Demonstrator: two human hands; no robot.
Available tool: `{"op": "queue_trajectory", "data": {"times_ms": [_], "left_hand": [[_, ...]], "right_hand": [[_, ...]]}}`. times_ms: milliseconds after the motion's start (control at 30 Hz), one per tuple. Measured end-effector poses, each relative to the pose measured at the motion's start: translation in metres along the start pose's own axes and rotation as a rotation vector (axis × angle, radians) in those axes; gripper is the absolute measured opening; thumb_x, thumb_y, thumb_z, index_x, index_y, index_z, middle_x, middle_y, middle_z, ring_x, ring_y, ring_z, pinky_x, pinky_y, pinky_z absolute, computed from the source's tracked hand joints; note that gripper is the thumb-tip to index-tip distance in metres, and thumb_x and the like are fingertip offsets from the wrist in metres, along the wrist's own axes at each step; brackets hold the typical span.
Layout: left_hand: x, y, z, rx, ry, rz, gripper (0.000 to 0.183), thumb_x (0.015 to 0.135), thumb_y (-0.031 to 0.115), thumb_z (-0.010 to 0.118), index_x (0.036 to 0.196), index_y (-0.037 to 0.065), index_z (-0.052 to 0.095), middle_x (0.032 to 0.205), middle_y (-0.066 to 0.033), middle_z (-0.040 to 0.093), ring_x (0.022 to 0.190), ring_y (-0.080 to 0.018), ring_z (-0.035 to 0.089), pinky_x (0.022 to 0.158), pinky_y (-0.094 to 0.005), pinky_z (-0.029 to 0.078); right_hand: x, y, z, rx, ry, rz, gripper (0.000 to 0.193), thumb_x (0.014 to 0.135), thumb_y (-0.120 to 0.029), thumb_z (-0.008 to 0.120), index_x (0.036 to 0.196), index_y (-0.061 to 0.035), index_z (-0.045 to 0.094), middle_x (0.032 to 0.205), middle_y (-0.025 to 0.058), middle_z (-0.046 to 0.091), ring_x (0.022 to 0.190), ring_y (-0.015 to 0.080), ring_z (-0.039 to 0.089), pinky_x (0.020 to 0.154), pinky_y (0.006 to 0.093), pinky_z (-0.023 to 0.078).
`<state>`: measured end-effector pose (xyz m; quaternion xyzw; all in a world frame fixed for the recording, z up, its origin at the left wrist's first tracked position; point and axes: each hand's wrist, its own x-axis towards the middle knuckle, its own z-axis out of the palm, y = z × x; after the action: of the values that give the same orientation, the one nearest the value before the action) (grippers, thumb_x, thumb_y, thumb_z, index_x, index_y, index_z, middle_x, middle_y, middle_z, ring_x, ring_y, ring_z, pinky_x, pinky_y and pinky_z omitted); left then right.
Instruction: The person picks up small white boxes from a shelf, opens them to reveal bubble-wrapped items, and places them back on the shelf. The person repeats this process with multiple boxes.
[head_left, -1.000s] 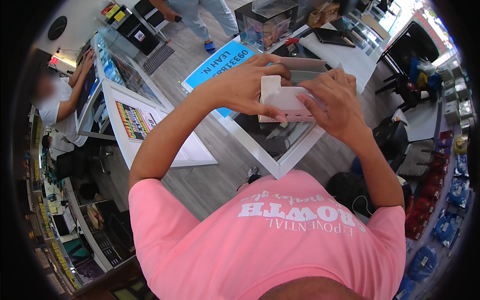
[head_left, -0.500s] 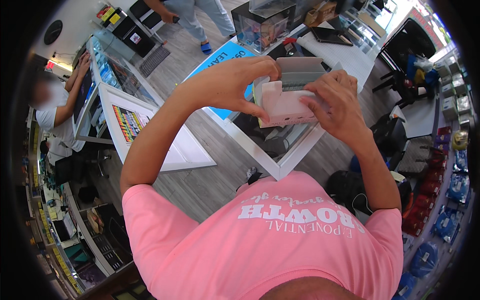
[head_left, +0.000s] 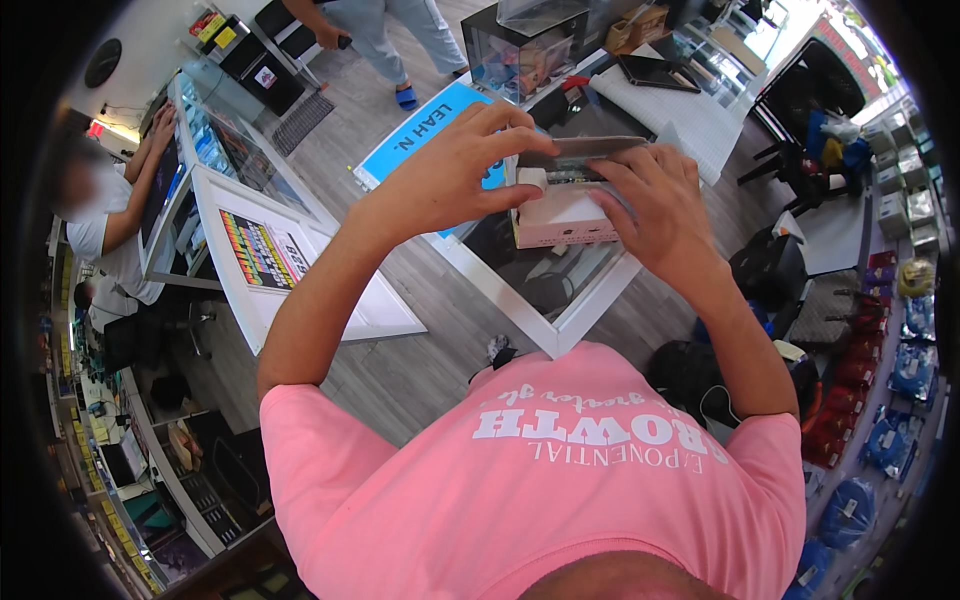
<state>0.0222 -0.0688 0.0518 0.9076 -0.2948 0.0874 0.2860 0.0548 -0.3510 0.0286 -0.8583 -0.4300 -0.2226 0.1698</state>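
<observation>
A small white cardboard box (head_left: 568, 232) is over the glass-topped counter, its top open and its lid flap (head_left: 600, 147) raised at the far side. My left hand (head_left: 450, 170) grips the box's left end, thumb at the near corner and fingertips by the flap. Beside that thumb a small white block-like piece (head_left: 532, 181) shows at the opening. My right hand (head_left: 665, 205) is closed about the right end, its fingertips reaching over the opening. What lies inside is mostly hidden by my fingers.
The white-framed glass counter (head_left: 556, 338) has a blue sign (head_left: 425, 130) and a clear display case (head_left: 525, 55) on it. A tablet (head_left: 658, 72) lies farther right. Left stands another showcase (head_left: 350, 290) with a seated person behind. Another person stands ahead. Packaged goods hang right.
The box has come lower and tilted, and its flap has folded closer over the opening. My left fingers have shifted along the flap, and my right fingertips have moved over the opening.
</observation>
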Motion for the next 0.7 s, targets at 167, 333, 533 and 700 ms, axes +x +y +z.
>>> {"op": "queue_trajectory", "data": {"times_ms": [167, 333, 533, 700], "left_hand": [[0.005, 0.011, 0.006, 0.018, 0.024, -0.027, 0.064, 0.085, 0.016, 0.085, 0.144, 0.025, 0.063, 0.142, -0.0072, 0.051, 0.125, -0.0280, 0.057, 0.106, -0.0398, 0.050], [0.008, 0.014, 0.016, -0.025, 0.093, -0.045, 0.058, 0.092, 0.016, 0.078, 0.146, 0.026, 0.060, 0.144, -0.0078, 0.052, 0.131, -0.0291, 0.056, 0.106, -0.0400, 0.050], [0.020, -0.001, 0.017, 0.045, 0.171, 0.082, 0.039, 0.097, 0.008, 0.069, 0.134, 0.021, 0.069, 0.145, -0.0087, 0.056, 0.120, -0.0264, 0.063, 0.098, -0.0374, 0.055], [0.030, -0.011, 0.006, 0.230, 0.077, 0.280, 0.040, 0.094, 0.000, 0.067, 0.128, 0.020, 0.074, 0.150, -0.0072, 0.054, 0.106, -0.0220, 0.067, 0.092, -0.0377, 0.057]], "right_hand": [[-0.002, 0.001, 0.002, 0.034, -0.001, 0.014, 0.027, 0.093, -0.020, 0.074, 0.118, -0.0099, 0.072, 0.116, 0.0062, 0.065, 0.114, 0.0292, 0.057, 0.099, 0.0459, 0.041], [-0.002, 0.007, 0.005, 0.159, 0.136, 0.034, 0.029, 0.092, -0.012, 0.073, 0.120, -0.0088, 0.070, 0.121, 0.0085, 0.064, 0.115, 0.0302, 0.057, 0.100, 0.0438, 0.043], [-0.005, 0.020, 0.000, 0.076, 0.446, 0.110, 0.037, 0.092, -0.007, 0.072, 0.128, -0.0071, 0.065, 0.125, 0.0102, 0.062, 0.108, 0.0290, 0.059, 0.095, 0.0409, 0.047], [-0.017, 0.027, 0.019, 0.482, 0.379, 0.389, 0.034, 0.094, -0.005, 0.068, 0.128, -0.0063, 0.064, 0.122, 0.0112, 0.063, 0.103, 0.0210, 0.060, 0.082, 0.0337, 0.050]]}}
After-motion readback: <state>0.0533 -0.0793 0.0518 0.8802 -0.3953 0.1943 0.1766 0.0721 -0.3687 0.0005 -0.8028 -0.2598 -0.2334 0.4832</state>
